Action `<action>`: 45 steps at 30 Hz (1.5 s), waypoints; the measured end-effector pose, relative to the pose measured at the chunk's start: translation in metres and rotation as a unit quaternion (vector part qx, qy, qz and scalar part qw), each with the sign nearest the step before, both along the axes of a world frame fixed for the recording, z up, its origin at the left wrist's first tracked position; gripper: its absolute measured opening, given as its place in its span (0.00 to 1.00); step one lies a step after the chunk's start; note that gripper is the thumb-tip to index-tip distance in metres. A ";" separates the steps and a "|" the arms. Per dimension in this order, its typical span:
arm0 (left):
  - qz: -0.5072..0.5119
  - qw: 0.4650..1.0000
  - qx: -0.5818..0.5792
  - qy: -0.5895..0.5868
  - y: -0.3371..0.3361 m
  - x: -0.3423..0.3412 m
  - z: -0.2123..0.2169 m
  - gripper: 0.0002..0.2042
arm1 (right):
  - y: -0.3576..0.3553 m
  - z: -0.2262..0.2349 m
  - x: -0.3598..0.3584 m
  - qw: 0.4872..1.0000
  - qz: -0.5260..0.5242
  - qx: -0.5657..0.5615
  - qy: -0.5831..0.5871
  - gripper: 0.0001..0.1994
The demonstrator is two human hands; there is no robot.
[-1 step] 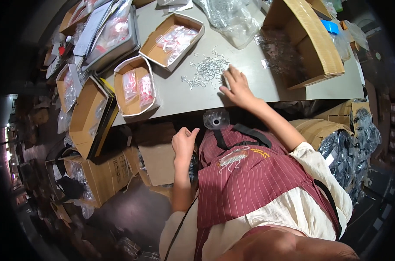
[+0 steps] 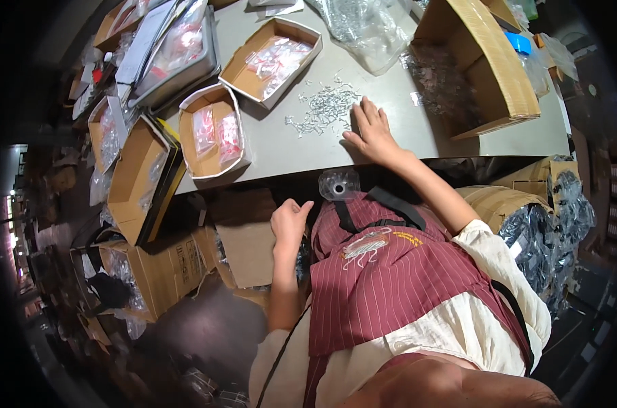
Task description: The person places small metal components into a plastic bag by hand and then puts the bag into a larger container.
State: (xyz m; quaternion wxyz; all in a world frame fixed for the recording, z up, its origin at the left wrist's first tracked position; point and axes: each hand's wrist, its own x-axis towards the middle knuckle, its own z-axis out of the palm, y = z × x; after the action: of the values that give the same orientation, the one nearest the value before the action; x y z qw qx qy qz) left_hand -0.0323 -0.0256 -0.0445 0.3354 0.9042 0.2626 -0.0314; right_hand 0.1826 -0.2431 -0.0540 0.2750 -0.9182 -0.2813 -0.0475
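A loose pile of small silver screws [image 2: 325, 107] lies on the grey table. At the pile's right edge, my right hand [image 2: 375, 134] rests palm down, its fingers stretched out and slightly apart. The fingertips are beside the nearest screws. My left hand [image 2: 290, 221] is held below the front edge of the table, fingers curled in and thumb pointing up to the right. Whatever its fingers may hold is hidden. Near the table edge, left of the screws, an open cardboard tray [image 2: 194, 167] holds small clear bags with red strips. A second cardboard tray [image 2: 254, 87] behind it holds similar bags.
A large open carton [image 2: 492, 75] lies on its side at the right, with small clear packets at its mouth. Clear plastic sheeting [image 2: 363, 41] lies at the back. A grey bin [image 2: 210, 61] of bags stands back left. Below, a clear plastic piece [image 2: 339, 185] sits at the table edge.
The fingers of my right hand are straighter and a little more spread beside the screws. My left hand stays nearly in place.
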 end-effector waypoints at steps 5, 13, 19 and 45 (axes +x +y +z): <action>-0.060 0.988 -0.124 0.072 -0.025 0.013 -0.055 0.20 | 0.027 -0.013 0.016 0.993 0.041 -0.099 -0.040 0.47; -0.107 0.985 -0.130 -0.037 -0.074 0.045 -0.130 0.16 | 0.040 -0.005 -0.002 0.982 0.135 -0.117 -0.060 0.48; -0.033 0.989 -0.139 0.038 -0.086 0.054 -0.155 0.21 | 0.023 -0.003 -0.024 0.976 0.126 -0.155 -0.088 0.46; -0.022 0.966 -0.231 -0.113 -0.088 0.055 -0.185 0.18 | -0.026 0.005 -0.029 0.959 0.044 0.247 0.136 0.15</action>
State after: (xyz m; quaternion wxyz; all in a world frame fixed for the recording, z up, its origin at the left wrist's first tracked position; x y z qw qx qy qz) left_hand 0.0229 -0.1138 -0.2290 0.5617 0.8056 0.1882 0.0042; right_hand 0.1532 -0.2692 -0.0494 0.5302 -0.8065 -0.2607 0.0217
